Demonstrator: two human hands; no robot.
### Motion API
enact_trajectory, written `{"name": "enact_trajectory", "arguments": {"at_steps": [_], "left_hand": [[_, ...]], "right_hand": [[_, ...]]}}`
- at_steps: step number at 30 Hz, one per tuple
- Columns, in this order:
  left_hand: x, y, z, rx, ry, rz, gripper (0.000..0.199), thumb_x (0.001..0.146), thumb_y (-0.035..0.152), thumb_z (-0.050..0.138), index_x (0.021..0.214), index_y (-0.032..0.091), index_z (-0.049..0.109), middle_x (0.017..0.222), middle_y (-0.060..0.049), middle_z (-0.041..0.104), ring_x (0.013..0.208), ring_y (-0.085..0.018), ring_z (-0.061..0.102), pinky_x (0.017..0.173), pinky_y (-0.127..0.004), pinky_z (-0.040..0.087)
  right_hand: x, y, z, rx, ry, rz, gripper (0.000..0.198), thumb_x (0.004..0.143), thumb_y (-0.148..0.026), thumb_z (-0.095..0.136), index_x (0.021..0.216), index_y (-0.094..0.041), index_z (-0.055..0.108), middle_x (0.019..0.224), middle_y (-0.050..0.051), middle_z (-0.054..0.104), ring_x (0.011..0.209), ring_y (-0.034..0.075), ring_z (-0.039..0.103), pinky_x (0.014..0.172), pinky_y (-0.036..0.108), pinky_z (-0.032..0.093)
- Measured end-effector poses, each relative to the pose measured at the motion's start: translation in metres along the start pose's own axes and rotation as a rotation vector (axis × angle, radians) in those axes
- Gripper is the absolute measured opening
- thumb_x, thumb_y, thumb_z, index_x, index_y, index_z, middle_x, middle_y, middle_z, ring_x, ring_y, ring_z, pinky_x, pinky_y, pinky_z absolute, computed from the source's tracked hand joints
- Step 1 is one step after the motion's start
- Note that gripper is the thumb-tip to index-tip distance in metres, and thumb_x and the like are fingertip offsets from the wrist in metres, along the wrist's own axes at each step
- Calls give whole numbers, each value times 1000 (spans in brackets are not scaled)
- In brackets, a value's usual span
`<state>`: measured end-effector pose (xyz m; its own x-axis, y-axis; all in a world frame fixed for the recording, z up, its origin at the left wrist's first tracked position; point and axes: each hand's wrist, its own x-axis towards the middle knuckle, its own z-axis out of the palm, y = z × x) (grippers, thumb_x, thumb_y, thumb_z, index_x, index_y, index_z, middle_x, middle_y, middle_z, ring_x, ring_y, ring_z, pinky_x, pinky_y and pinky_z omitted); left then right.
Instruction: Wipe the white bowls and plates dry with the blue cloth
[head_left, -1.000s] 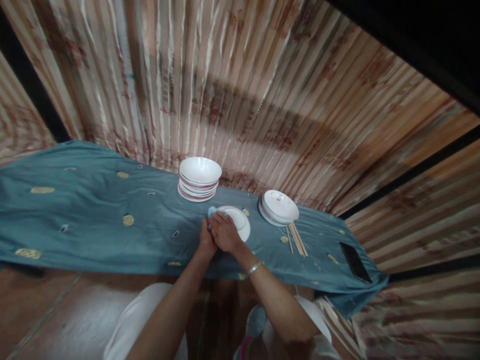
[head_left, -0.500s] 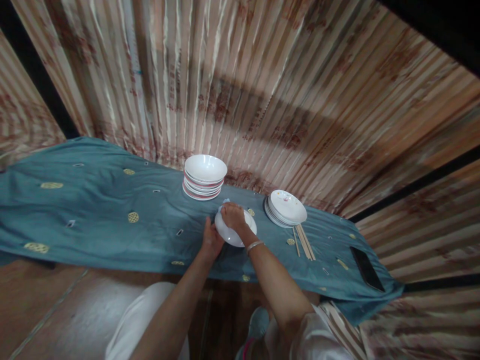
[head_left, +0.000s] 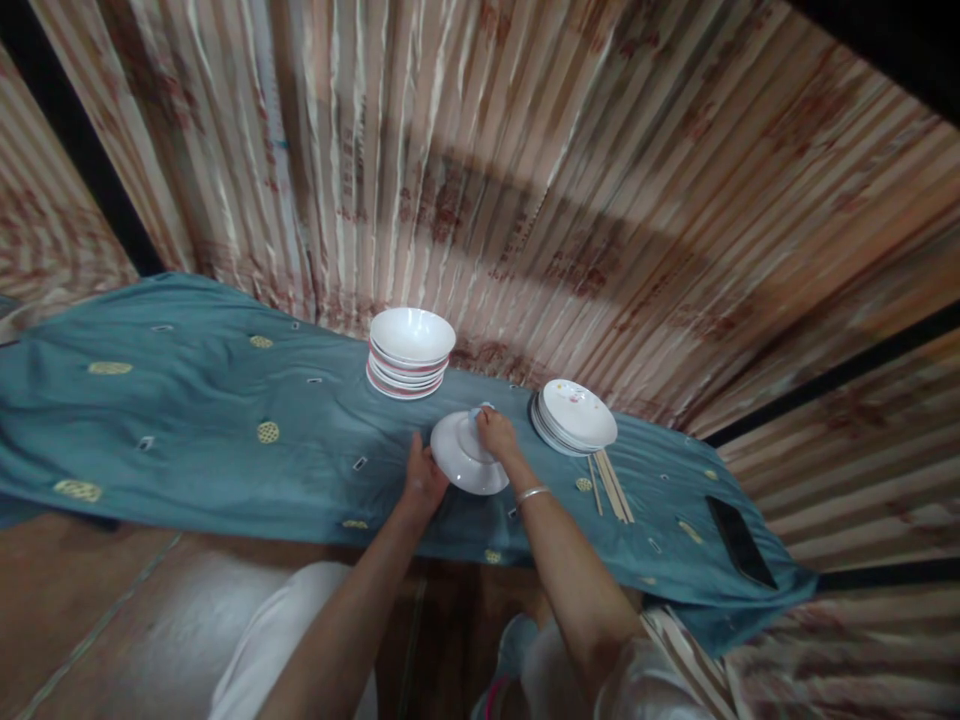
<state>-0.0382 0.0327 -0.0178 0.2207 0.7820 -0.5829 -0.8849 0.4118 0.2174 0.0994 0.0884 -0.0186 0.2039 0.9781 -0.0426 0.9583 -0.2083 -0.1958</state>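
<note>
A white plate (head_left: 459, 462) is turned underside up, its foot ring showing, low over the tablecloth. My left hand (head_left: 425, 478) grips its left edge, thumb up and fingers hidden beneath. My right hand (head_left: 497, 432) is closed on a small pale bluish cloth (head_left: 480, 409), pressed against the plate's underside near the far right rim. Only a bit of the cloth sticks out past the fingers. Behind the plate stands a stack of white bowls (head_left: 412, 340) with red bands. To the right sits a stack of white plates (head_left: 577, 415) with a small flower print.
Wooden chopsticks (head_left: 613, 487) lie beside the plate stack. A dark phone (head_left: 741, 542) rests near the right end of the teal tablecloth (head_left: 202, 450). A pleated curtain (head_left: 480, 200) hangs behind the table, with black frame bars (head_left: 90, 150) at the sides.
My right hand with the cloth has moved right across the plate's underside, from the left part to the far right rim. My left hand keeps its grip on the plate.
</note>
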Motion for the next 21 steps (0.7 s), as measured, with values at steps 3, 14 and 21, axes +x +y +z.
{"name": "enact_trajectory", "arguments": {"at_steps": [3, 14, 21], "left_hand": [[1, 0, -1, 13, 10, 15, 55, 101, 41, 34, 131, 1, 56, 93, -17, 78, 95, -29, 74, 91, -39, 57], [5, -1, -4, 76, -15, 11, 54, 102, 43, 31, 131, 6, 59, 91, -13, 78, 94, -27, 74, 91, -38, 57], [5, -3, -4, 92, -58, 31, 53, 102, 41, 31, 134, 7, 56, 96, -13, 79, 95, -27, 74, 92, -39, 57]], "right_hand": [[-6, 14, 2, 61, 28, 27, 42, 101, -24, 31, 130, -20, 60, 123, 10, 71, 110, 20, 67, 93, 28, 48], [-60, 49, 52, 365, 376, 8, 47, 98, -19, 25, 133, -9, 54, 135, 19, 61, 128, 21, 57, 106, 37, 46], [-85, 42, 86, 402, 545, 14, 54, 101, -33, 19, 139, -7, 47, 141, 24, 53, 138, 27, 46, 110, 48, 41]]}}
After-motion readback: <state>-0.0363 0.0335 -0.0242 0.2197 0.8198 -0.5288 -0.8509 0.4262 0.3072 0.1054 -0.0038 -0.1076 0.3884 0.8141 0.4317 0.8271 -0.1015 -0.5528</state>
